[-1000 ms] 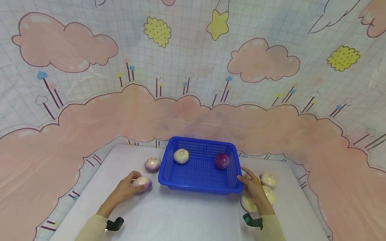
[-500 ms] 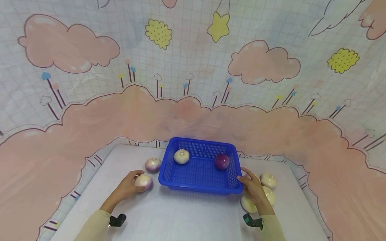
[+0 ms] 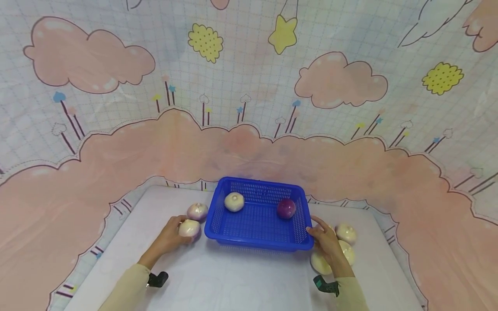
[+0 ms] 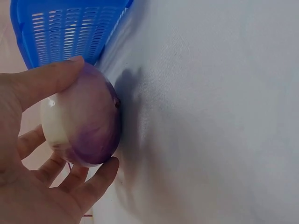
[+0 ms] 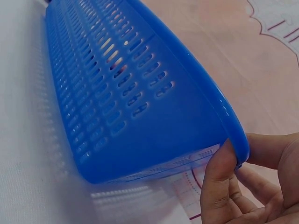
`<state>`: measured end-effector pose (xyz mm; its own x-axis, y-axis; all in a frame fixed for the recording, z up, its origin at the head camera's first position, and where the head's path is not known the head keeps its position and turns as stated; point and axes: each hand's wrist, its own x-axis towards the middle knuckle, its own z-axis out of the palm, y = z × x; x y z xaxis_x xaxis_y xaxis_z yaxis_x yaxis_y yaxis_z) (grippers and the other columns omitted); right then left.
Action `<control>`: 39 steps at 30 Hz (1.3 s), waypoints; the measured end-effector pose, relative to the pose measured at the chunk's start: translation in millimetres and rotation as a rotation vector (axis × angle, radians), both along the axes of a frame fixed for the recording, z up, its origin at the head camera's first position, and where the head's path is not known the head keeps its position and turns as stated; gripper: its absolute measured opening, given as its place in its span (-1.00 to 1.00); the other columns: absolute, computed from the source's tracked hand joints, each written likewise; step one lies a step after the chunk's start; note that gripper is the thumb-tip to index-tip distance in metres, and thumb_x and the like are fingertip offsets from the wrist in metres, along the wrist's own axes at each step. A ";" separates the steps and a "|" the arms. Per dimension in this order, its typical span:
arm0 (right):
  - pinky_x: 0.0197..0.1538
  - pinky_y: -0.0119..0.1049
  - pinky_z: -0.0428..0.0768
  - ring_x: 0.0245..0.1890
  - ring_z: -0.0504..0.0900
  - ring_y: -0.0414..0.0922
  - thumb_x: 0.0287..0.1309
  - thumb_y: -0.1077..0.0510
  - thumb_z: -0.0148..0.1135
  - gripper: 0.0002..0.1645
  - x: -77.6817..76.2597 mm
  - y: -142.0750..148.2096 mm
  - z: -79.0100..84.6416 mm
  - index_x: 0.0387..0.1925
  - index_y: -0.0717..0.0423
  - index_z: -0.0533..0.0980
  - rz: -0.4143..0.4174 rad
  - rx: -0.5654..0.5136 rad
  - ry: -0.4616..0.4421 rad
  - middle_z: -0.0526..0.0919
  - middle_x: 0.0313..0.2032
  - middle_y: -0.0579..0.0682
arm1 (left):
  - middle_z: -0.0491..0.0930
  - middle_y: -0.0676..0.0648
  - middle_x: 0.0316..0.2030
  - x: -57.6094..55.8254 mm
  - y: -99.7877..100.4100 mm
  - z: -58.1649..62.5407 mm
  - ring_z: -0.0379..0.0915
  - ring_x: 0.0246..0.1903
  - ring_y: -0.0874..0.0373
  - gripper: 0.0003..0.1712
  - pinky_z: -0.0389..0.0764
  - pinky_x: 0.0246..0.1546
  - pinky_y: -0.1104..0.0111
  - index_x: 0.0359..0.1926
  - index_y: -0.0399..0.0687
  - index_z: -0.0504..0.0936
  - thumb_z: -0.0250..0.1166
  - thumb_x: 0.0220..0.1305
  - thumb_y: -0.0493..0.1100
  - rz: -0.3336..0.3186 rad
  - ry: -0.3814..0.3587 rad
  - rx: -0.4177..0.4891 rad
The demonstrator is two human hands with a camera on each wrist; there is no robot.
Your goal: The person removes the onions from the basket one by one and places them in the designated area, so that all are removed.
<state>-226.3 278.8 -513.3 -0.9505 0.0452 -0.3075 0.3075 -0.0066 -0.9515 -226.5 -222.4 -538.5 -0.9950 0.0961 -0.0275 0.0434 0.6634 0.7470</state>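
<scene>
My left hand (image 3: 168, 238) holds a pale onion with purple patches (image 3: 189, 230), thumb on one side and fingers on the other. In the left wrist view that onion (image 4: 88, 116) is close to the white tabletop. A similar onion (image 3: 197, 211) lies just behind it, left of the basket. With my right hand (image 3: 330, 247) I pinch the right rim of the blue plastic basket (image 3: 258, 246); in the right wrist view the basket's rim (image 5: 224, 109) sits between thumb and fingers. Inside the basket are a white onion (image 3: 234, 202) and a red onion (image 3: 286, 208), apart from each other.
Several pale onions lie right of the basket around my right hand, including one at the back (image 3: 345, 233) and one in front (image 3: 320, 263); my hand partly covers some. A white cloth covers the table (image 3: 249, 285). A printed cloth backdrop (image 3: 249, 149) rises behind.
My left hand has moved the held onion right and away from me, closer to the basket and the other left onion. The right hand and basket stay in place.
</scene>
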 end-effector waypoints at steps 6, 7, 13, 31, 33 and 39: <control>-0.41 -0.43 0.56 -0.44 0.59 -0.25 0.32 0.20 0.17 -0.31 1.0 -0.5 -1.1 0.43 -0.05 0.23 -0.015 0.023 -0.010 0.59 -0.41 -0.18 | 0.34 -0.44 0.15 -9.0 4.6 -2.1 0.36 0.16 -0.32 -0.07 0.33 0.23 -0.21 0.28 -0.41 0.31 0.57 -0.06 -0.15 -0.006 0.010 -0.038; -0.41 -0.43 0.56 -0.44 0.59 -0.26 0.32 0.20 0.17 -0.31 1.2 -0.5 -1.0 0.43 -0.05 0.23 -0.015 0.021 -0.009 0.59 -0.42 -0.18 | 0.34 -0.45 0.15 -9.8 5.2 -2.5 0.35 0.16 -0.33 -0.07 0.33 0.22 -0.22 0.28 -0.42 0.31 0.56 -0.05 -0.15 -0.009 0.012 -0.043; -0.38 -0.43 0.58 -0.43 0.59 -0.26 0.32 0.21 0.17 -0.29 1.5 -0.6 0.2 0.45 -0.02 0.21 -0.005 -0.001 0.000 0.57 -0.41 -0.18 | 0.29 -0.47 0.22 -7.2 5.4 -1.4 0.33 0.20 -0.37 -0.03 0.36 0.22 -0.21 0.32 -0.42 0.26 0.56 -0.05 -0.15 -0.013 -0.011 -0.023; -0.40 -0.44 0.54 -0.43 0.56 -0.26 0.35 0.20 0.14 -0.31 2.3 -1.7 2.6 0.45 -0.03 0.20 -0.011 0.025 -0.011 0.56 -0.37 -0.15 | 0.39 -0.41 0.21 15.4 -1.0 27.8 0.42 0.15 -0.34 -0.35 0.65 -0.03 0.02 0.27 -0.35 0.36 0.35 0.25 -0.16 0.025 0.220 0.050; -0.41 -0.44 0.53 -0.43 0.55 -0.26 0.34 0.20 0.15 -0.31 2.4 -2.1 2.9 0.45 -0.03 0.21 -0.012 0.025 -0.011 0.55 -0.37 -0.15 | 0.41 -0.38 0.20 15.9 1.0 32.9 0.44 0.14 -0.32 -0.38 0.66 -0.05 0.05 0.26 -0.35 0.37 0.33 0.26 -0.19 0.033 0.250 0.063; -0.39 -0.44 0.56 -0.43 0.56 -0.26 0.34 0.22 0.15 -0.31 2.4 -2.8 2.4 0.45 -0.02 0.21 -0.019 0.006 -0.004 0.56 -0.40 -0.16 | 0.44 -0.33 0.20 16.2 9.3 46.5 0.46 0.14 -0.27 -0.43 0.65 -0.04 0.06 0.24 -0.33 0.39 0.31 0.25 -0.27 0.036 0.301 0.107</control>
<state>-223.9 275.9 -510.8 -0.9481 0.0650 -0.3112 0.3114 -0.0072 -0.9503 -210.3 -213.1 -491.9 -0.9596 0.0476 0.2772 0.2514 0.5869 0.7696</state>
